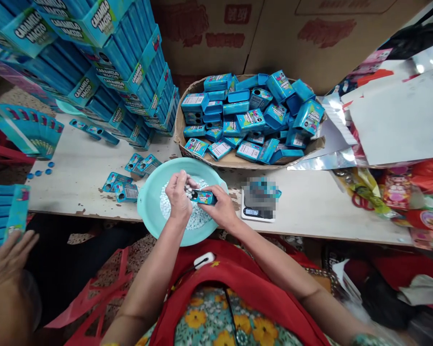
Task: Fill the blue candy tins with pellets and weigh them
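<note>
My right hand (222, 204) grips a small blue candy box (204, 196) held sideways over a teal bowl (147, 194) of small white candies (198, 218). Right at the box's open end, my left hand (178, 194) is cupped and closed around a few white candies. Both hands hover above the bowl at the table's near edge.
A cardboard tray (187, 96) piled with blue boxes stands behind the bowl. Stacked blue cartons (104, 72) rise at the back left. Loose boxes (124, 185) lie left of the bowl, a small scale (258, 204) right of it. Another person's hand (7, 259) is at lower left.
</note>
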`<state>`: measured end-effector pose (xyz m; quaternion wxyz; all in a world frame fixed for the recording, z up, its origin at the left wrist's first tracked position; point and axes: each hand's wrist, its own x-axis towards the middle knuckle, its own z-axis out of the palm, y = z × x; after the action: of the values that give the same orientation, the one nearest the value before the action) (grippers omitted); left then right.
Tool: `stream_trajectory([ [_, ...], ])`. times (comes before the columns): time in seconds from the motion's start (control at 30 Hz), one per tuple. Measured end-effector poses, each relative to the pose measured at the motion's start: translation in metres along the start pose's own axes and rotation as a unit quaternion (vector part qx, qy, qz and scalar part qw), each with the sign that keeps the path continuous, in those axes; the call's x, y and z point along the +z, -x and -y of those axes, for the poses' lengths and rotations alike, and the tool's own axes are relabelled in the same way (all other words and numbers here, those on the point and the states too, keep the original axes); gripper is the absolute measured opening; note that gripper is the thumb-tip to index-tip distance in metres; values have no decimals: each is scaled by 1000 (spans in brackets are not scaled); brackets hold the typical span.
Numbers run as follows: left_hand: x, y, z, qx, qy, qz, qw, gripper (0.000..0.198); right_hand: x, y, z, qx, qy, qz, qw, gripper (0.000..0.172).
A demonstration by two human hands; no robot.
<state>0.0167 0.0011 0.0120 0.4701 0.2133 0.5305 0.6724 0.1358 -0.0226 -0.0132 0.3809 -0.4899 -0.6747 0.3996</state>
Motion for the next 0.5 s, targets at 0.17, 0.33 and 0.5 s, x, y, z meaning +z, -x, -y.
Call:
stream_trajectory([
  [0.17,2,5,2,-6,10,31,999,25,3,-3,-7,0,-12,-4,1000,30],
  [0.33,-16,-9,-1,-15,38,22,999,24,-5,-6,-12,-9,-53,10,999,30],
  [0.5,-55,-41,40,16,-153,1,988,18,-22,-3,-9,-13,-111,-10,994,35],
])
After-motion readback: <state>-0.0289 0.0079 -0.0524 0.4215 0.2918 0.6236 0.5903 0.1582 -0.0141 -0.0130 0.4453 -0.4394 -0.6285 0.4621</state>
